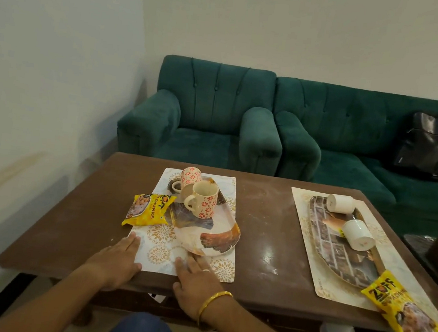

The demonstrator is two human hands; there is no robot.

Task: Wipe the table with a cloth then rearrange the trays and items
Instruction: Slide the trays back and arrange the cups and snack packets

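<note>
Both grips are laid flat, fingers straight and nothing held: the left grip (117,259) is pressed on the near left corner of the gold-flowered placemat (160,254), the right grip (195,275) on the middle of its near edge. The mat's long axis is thus seen to run straight away from them across the brown surface (71,220). Just ahead of the right fingertips a glossy oval feather-printed tray (213,239) is borne by the mat, with red-flowered ceramic mugs (203,202) at its far end and a crinkled yellow packet (148,209) against its left rim. Well to the right, a second mat (309,245) is set askew under a long photo-printed tray (339,248) and tipped white cups (358,234). Pale dust is seen on the surface and no cloth, so wiping is judged undone.
</note>
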